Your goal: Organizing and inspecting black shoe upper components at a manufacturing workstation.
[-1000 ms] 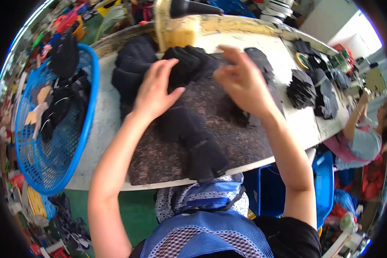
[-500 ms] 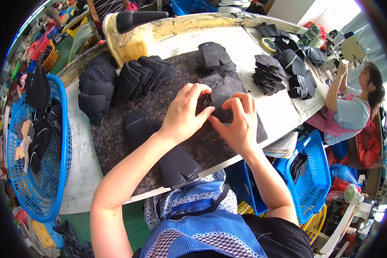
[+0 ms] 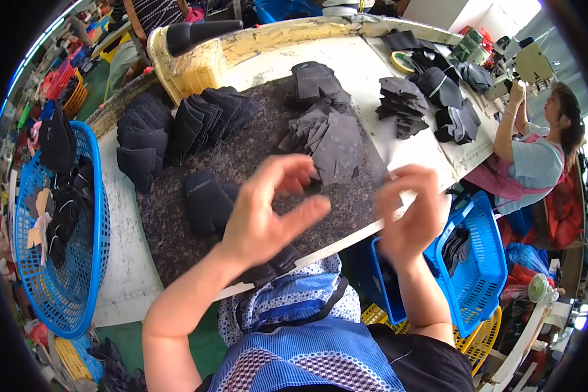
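My left hand (image 3: 264,212) hovers over the dark speckled board (image 3: 170,222), its thumb and fingers apart and nothing between them. Off the board's right side, near the table edge, my right hand (image 3: 411,209) is smeared by motion with its fingers curled; whether it holds anything is unclear. Just beyond my left fingertips lies a loose pile of thin dark grey cut pieces (image 3: 336,147). A black stack of cut pieces (image 3: 317,83) sits behind that pile. Partly under my left forearm are longer black padded pieces (image 3: 209,199).
More black stacks (image 3: 219,117) stand at the board's far left, and others (image 3: 402,108) lie to its right. A blue basket (image 3: 98,261) is at the table's left end. Blue crates (image 3: 477,274) stand below right. A co-worker (image 3: 536,157) sits at a machine on the right.
Both hands have drawn back from the grey pile toward me and apart, the right one moving right. The pile, covered by my fingers before, is now uncovered.
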{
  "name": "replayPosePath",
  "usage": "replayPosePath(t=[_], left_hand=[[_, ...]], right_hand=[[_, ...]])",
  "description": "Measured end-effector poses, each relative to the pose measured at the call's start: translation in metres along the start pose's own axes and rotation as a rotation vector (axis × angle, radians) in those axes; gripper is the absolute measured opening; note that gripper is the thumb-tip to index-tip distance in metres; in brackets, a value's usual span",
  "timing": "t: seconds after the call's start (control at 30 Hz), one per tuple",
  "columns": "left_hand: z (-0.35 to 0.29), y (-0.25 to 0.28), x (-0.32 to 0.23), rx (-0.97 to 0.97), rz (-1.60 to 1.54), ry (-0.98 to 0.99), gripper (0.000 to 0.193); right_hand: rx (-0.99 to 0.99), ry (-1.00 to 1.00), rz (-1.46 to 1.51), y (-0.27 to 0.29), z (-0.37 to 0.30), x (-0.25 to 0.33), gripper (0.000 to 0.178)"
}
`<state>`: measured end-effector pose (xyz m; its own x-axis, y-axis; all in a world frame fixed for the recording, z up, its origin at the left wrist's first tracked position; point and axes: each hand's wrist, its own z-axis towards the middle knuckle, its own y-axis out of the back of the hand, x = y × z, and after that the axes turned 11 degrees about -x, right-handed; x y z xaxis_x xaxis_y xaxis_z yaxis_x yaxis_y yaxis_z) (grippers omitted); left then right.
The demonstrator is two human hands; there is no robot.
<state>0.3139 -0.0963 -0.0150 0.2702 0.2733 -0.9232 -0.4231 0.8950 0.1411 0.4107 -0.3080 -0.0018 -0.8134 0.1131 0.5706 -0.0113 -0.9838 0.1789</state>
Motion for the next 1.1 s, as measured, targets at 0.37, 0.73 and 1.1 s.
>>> replayPosePath(t=[0.37,0.73,1.1], left_hand=[[-0.152,0.061,-0.036,0.413,-0.088,0.703,0.026],[-0.109,0.07,0.005,-0.064,0.058,0.741,0.026],[-0.117,0.088,0.007,-0.138,0.624,0.191,0.037]], right_hand=[[1.247,-1.226,0.561,0.007,-0.054,0.046,0.023],[1.117,-0.844,0.107,-0.064,-0.031,0.021,0.03],[1.043,-0.449,-0.023,-0.066,-0.017,0.011,0.034]])
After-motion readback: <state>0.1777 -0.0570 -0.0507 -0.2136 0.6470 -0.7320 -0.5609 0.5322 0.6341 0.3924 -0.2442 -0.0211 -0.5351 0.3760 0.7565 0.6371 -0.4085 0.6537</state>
